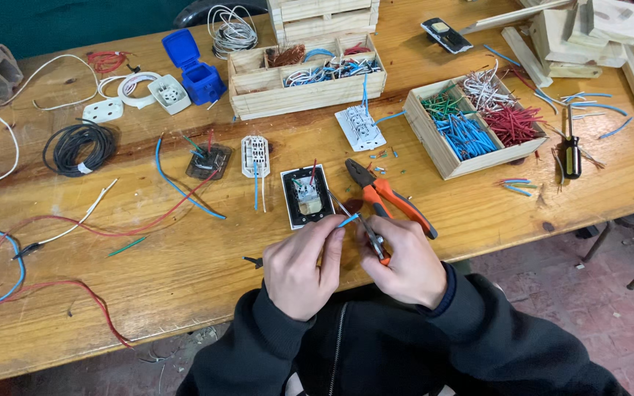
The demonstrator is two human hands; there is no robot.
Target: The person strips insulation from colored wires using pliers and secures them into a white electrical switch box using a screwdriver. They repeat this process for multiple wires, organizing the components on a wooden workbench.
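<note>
Nearest the camera, the left hand (299, 268) pinches a short blue wire (348, 219) between thumb and fingertips, its grip clenched on the wire's near end. The right hand (405, 260) is closed round a small orange-handled cutting tool (373, 236), whose tip meets the wire. Just beyond the wire, on the wooden worktop (185, 257), lies a black-framed switch module (307, 196), with orange-handled pliers (387, 194) to its right. Farther beyond the switch module lie a white socket insert (255, 155) and a white outlet (361, 127). Right of the module stands a wooden tray (445, 165) of cut coloured wires.
</note>
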